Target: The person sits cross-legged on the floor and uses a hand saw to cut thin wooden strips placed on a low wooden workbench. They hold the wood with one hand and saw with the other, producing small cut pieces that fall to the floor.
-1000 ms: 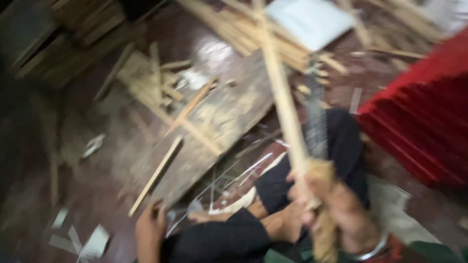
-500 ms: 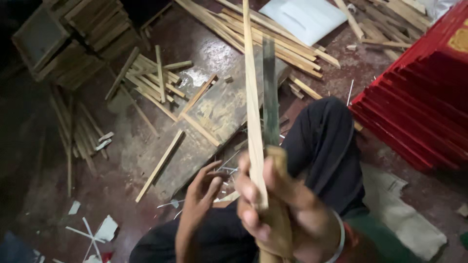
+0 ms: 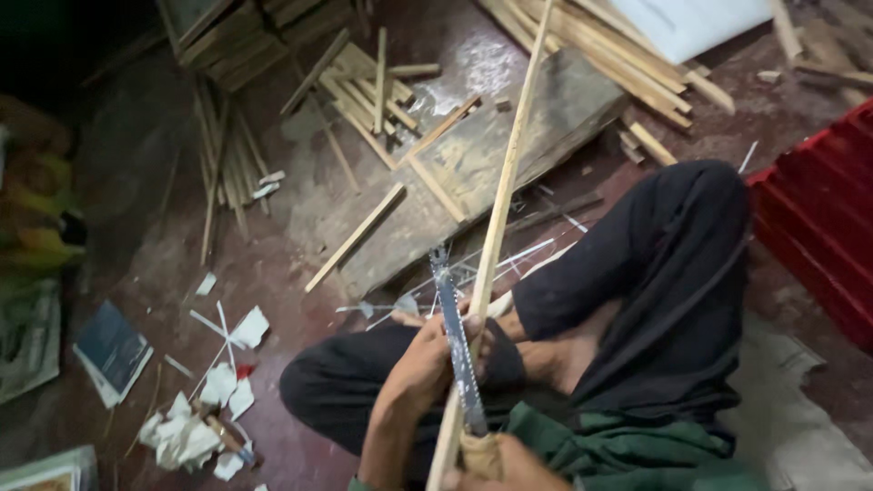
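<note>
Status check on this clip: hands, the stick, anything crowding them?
Left hand grips long thin stick. Right hand holds blade against it. Bent legs right underneath; wood offcuts scattered beyond.

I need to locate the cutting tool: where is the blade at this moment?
In the head view, the dark blade is at bottom centre, beside the long wooden strip, with the left hand against it and the right hand at its handle.
</note>
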